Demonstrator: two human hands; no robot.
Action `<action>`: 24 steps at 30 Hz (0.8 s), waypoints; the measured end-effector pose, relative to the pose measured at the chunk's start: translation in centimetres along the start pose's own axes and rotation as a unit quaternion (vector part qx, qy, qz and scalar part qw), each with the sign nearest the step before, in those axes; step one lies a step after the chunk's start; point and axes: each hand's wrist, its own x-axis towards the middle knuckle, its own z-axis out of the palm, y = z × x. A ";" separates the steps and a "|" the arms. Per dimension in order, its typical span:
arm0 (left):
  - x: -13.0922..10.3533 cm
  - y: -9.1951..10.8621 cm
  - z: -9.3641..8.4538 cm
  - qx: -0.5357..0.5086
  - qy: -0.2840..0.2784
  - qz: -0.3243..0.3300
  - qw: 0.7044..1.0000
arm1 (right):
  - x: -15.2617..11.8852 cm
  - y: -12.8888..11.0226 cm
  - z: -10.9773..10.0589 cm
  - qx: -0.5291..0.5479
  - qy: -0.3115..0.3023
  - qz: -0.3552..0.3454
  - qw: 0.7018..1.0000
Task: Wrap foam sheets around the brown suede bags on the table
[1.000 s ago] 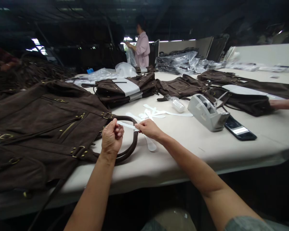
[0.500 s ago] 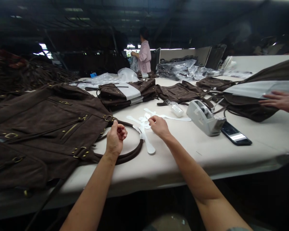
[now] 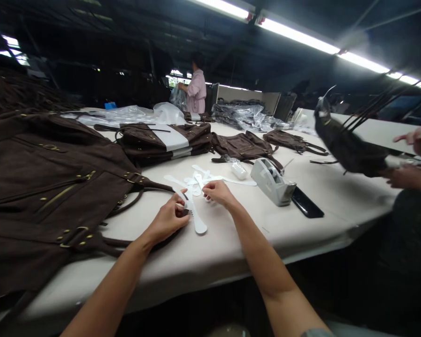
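A large dark brown bag (image 3: 101, 164) with brass-coloured zips and buckles lies at the left, its handles reaching over the table. My left hand (image 3: 170, 215) curls round the end of the handles, where a white strip (image 3: 199, 224) with a rounded end lies against them. My right hand (image 3: 217, 193) is closed, thumb and finger pinched on a white round-ended strip (image 3: 198, 179) at the loose pile. Several similar strips spread out behind both hands. What they are made of I cannot make out.
A grey tape dispenser (image 3: 273, 182) and a black phone (image 3: 307, 202) stand right of my hands, with a small clear-wrapped packet (image 3: 237, 168) behind. Stacked brown bags (image 3: 143, 142) lie further back. At right, a co-worker's hands (image 3: 407, 175) hold a dark bag (image 3: 351, 140).
My left hand has moved down onto the bag handles and closed there. The view has shifted right. The co-worker's bag has been lifted off the table and tilted.
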 end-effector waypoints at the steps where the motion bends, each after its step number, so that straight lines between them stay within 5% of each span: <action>1: 0.0 0.3 -0.1 -0.026 0.010 0.000 1.000 | -0.1 -0.1 0.2 -0.003 -0.006 -0.002 1.000; 7: 0.1 1.9 -1.3 -0.231 0.147 0.053 0.960 | -0.3 -0.5 0.4 -0.048 0.018 0.005 0.999; 9: 0.3 1.6 -1.7 -0.200 0.219 0.074 0.952 | -0.3 -0.5 0.1 -0.055 0.037 0.008 0.998; 12: 0.6 0.4 -2.0 -0.006 0.306 0.102 0.947 | 0.0 -0.2 -0.4 -0.068 0.073 0.013 0.995; 14: 0.6 -0.5 -2.0 0.156 0.284 0.101 0.941 | 0.6 0.3 -0.9 -0.077 0.100 0.008 0.992; 17: 0.5 -1.4 -1.9 0.302 0.128 0.035 0.944 | 2.2 1.3 -1.7 -0.089 0.136 0.003 0.987; 19: 0.5 -1.6 -1.7 0.319 0.066 -0.002 0.945 | 3.5 2.0 -1.8 -0.091 0.144 0.006 0.985; 24: 0.5 -1.5 -1.1 0.261 0.054 0.017 0.964 | 5.4 2.9 0.0 -0.082 0.101 0.007 0.991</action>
